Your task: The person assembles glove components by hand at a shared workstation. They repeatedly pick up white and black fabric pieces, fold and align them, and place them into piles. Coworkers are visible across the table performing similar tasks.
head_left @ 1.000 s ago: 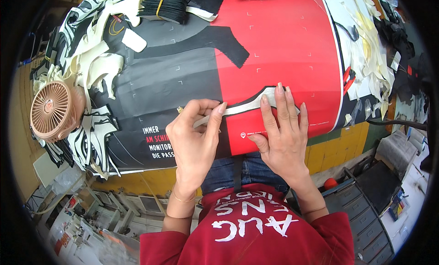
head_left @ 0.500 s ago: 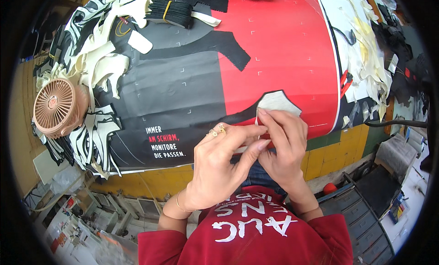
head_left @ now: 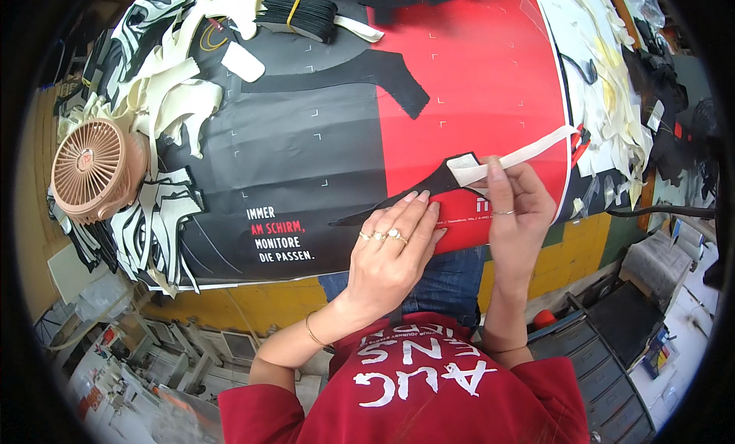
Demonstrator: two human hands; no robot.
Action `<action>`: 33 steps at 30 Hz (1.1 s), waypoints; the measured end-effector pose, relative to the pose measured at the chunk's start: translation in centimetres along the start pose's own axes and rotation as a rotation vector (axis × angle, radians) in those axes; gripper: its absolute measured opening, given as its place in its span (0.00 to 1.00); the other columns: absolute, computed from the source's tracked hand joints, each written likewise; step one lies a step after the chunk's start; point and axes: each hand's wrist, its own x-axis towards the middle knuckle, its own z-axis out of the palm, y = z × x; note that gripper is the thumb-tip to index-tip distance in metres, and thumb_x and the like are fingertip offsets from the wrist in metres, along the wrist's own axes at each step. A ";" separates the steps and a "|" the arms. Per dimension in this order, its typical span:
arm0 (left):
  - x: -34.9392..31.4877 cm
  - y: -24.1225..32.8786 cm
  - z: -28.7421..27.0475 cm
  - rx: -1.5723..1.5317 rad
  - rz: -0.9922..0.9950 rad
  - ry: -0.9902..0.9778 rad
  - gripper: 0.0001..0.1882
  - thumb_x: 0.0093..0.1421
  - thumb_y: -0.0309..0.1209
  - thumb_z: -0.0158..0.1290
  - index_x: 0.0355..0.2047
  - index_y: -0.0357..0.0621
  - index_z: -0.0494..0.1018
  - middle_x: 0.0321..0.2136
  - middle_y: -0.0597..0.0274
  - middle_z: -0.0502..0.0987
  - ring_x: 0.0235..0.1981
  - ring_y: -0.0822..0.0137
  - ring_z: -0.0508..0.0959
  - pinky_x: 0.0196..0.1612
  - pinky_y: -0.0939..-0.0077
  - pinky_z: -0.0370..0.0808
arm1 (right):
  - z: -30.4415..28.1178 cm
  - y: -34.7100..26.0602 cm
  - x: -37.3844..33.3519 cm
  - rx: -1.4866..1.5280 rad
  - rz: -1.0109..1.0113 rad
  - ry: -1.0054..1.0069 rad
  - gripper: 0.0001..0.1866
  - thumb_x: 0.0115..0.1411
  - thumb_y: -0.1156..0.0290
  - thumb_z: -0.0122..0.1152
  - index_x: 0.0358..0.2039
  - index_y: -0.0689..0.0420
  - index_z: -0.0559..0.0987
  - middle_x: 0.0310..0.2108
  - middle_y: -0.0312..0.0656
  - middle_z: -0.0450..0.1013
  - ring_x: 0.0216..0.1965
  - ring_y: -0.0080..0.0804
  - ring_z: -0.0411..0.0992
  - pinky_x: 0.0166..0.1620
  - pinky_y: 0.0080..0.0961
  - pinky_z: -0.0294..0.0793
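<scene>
A black cut piece (head_left: 436,182) with a narrow tail and a wider end lies at the near edge of the table, partly under my fingers. My left hand (head_left: 392,249) rests flat across its narrow part, fingers stretched out and side by side. At the wide end is a white patch (head_left: 462,164). My right hand (head_left: 522,207) pinches a long white strip (head_left: 536,147) between thumb and fingers beside that end. One end of the strip overlaps the patch; the other reaches up to the right. Whether the strip is still joined to the patch I cannot tell.
Another black piece (head_left: 360,69) lies farther off on the black and red sheet (head_left: 467,80). A banded bundle of black strips (head_left: 297,17) and a white rounded piece (head_left: 243,62) sit behind. A pink fan (head_left: 90,168) and scraps stand left; a red-handled tool (head_left: 580,144) lies right.
My hands have moved apart: the left now lies flat on the black piece, the right has gone right with the white strip. Less white shows on the wide end.
</scene>
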 end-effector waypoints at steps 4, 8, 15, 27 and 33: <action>0.6 -0.1 -0.2 -0.097 -0.058 -0.021 0.22 0.51 0.24 0.66 0.48 0.37 0.78 0.45 0.55 0.77 0.44 0.55 0.79 0.47 0.63 0.74 | 0.0 -0.1 -0.2 -0.003 0.000 -0.012 0.07 0.66 0.73 0.62 0.37 0.65 0.82 0.30 0.36 0.80 0.31 0.15 0.73 0.36 0.16 0.71; 1.5 -0.2 -0.6 -0.164 -0.122 -0.098 0.22 0.53 0.23 0.63 0.50 0.37 0.76 0.43 0.55 0.74 0.42 0.53 0.75 0.46 0.61 0.73 | 0.8 0.8 -1.5 -0.259 -0.227 -0.013 0.07 0.59 0.75 0.68 0.39 0.61 0.84 0.34 0.43 0.82 0.32 0.26 0.77 0.40 0.24 0.72; 2.5 -0.7 -1.0 -0.224 -0.117 -0.171 0.19 0.57 0.22 0.58 0.50 0.31 0.75 0.43 0.53 0.71 0.44 0.52 0.73 0.46 0.60 0.72 | -0.2 2.4 -2.3 -0.554 -0.639 -0.130 0.15 0.54 0.76 0.71 0.44 0.61 0.84 0.40 0.44 0.82 0.43 0.39 0.80 0.47 0.31 0.74; 5.9 -1.1 -3.3 -0.506 -0.416 -0.273 0.10 0.64 0.27 0.50 0.37 0.30 0.77 0.31 0.48 0.74 0.31 0.54 0.74 0.38 0.63 0.71 | -1.5 2.3 -2.6 -0.793 -0.715 -0.398 0.15 0.52 0.77 0.62 0.41 0.51 0.84 0.61 0.43 0.70 0.62 0.40 0.67 0.58 0.38 0.67; 6.4 -0.6 -2.7 -0.374 -0.400 -0.278 0.08 0.61 0.27 0.58 0.33 0.31 0.77 0.27 0.52 0.74 0.28 0.60 0.74 0.33 0.67 0.71 | -2.4 2.5 -2.6 -0.518 -0.637 -0.369 0.10 0.50 0.82 0.60 0.34 0.60 0.82 0.58 0.47 0.71 0.60 0.47 0.70 0.59 0.41 0.71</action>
